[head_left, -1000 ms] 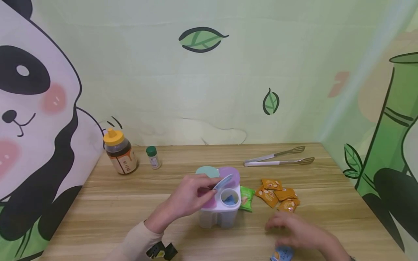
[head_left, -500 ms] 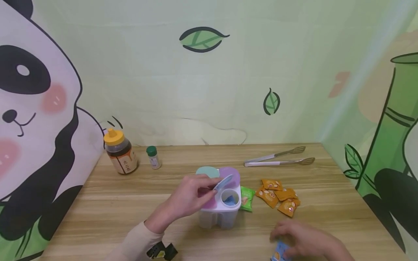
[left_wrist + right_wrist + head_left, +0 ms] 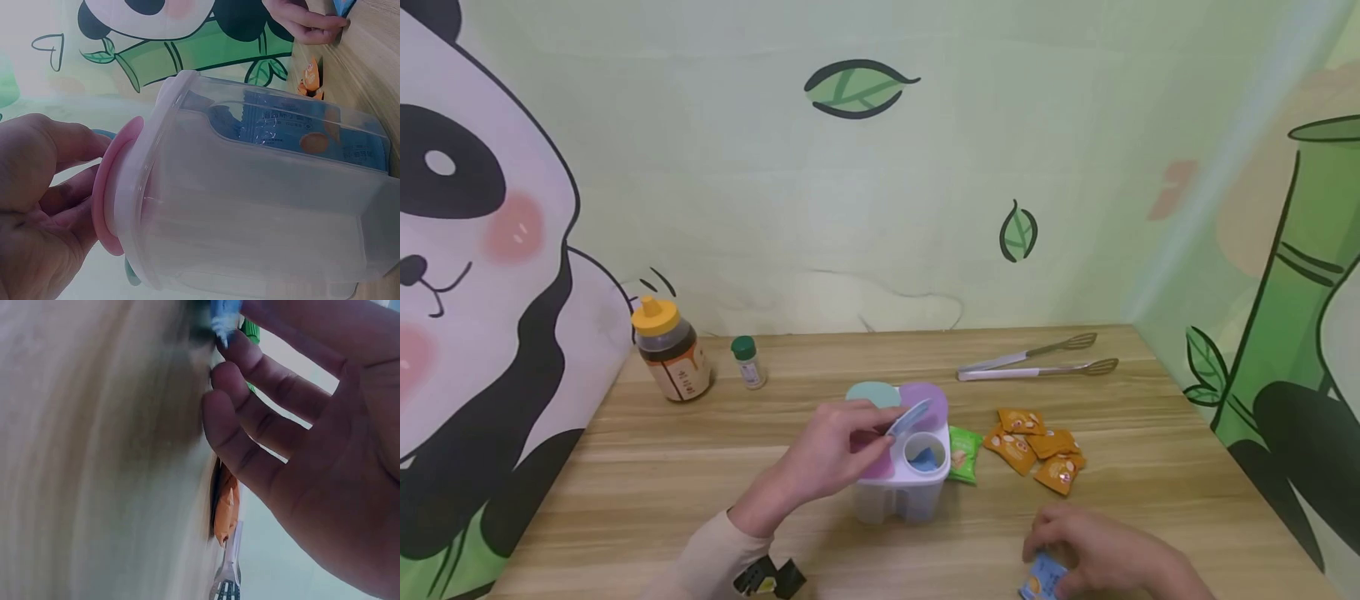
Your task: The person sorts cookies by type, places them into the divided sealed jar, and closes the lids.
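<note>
In the head view a translucent container (image 3: 898, 500) with a white top stands mid-table. My left hand (image 3: 831, 446) pinches its light blue round lid (image 3: 916, 415), tilted above the uncovered hole. A blue packet (image 3: 281, 128) shows through the clear wall in the left wrist view. The pink lid (image 3: 112, 194) beside that hand sits on its compartment; teal (image 3: 872, 393) and purple (image 3: 934, 400) lids lie behind. Low on the right, my right hand (image 3: 1090, 542) pinches another blue packet (image 3: 1041, 577) between thumb and fingers, at the tabletop.
A green packet (image 3: 964, 454) touches the container's right side. Several orange packets (image 3: 1011, 450) lie further right, with tongs (image 3: 1007, 373) behind them. A yellow-capped jar (image 3: 676, 358) and a small green-capped bottle (image 3: 748, 367) stand at the back left.
My right hand has moved back toward the table's near edge, away from the orange packets, and taken hold of the blue packet. The left hand keeps the lid raised.
</note>
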Action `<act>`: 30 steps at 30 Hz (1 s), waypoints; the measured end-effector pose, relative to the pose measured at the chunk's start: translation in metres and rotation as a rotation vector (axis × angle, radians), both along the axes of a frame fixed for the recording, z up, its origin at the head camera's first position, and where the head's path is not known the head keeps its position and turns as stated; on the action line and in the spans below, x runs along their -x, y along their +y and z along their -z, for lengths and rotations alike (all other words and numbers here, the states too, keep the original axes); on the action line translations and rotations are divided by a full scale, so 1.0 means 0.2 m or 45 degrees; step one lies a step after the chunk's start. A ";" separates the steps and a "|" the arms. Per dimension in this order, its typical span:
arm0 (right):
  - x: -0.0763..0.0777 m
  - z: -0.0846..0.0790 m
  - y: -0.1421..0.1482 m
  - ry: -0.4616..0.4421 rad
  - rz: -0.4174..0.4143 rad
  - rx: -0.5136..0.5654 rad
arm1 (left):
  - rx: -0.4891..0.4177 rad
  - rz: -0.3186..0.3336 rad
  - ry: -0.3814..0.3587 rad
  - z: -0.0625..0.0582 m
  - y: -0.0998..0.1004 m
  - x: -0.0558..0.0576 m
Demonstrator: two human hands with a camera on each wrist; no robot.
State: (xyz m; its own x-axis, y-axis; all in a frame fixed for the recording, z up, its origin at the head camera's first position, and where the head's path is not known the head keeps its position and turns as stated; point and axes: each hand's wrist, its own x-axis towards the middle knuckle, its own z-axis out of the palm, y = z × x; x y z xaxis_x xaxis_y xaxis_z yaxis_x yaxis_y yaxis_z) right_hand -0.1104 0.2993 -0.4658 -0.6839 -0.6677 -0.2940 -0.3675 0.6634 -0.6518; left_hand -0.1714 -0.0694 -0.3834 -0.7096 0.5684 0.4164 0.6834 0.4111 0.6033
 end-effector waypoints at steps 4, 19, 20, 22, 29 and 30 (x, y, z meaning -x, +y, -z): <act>0.00 0.02 -0.01 0.025 -0.029 0.043 | 0.000 0.005 0.010 0.01 0.00 0.00; 0.00 0.01 -0.06 0.063 0.022 0.110 | 0.026 0.010 0.019 0.00 0.00 0.00; 0.00 0.01 -0.06 0.068 0.022 0.111 | 0.026 0.009 0.017 0.00 0.00 0.00; 0.00 0.02 -0.07 0.129 0.010 0.122 | 0.023 0.007 0.014 0.00 0.00 0.00; 0.00 0.02 -0.07 0.398 0.003 0.202 | 0.023 -0.008 0.002 0.00 0.00 0.00; 0.01 0.02 -0.07 0.408 0.007 0.206 | 0.023 -0.010 -0.001 0.00 0.00 0.00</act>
State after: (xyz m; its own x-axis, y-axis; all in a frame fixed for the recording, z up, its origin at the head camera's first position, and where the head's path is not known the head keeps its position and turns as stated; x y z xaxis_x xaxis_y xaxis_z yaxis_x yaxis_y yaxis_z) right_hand -0.1119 0.2854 -0.4691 -0.7281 -0.6840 0.0450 -0.5667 0.5636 -0.6010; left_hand -0.1708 -0.0701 -0.3831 -0.7143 0.5705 0.4055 0.6796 0.4271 0.5964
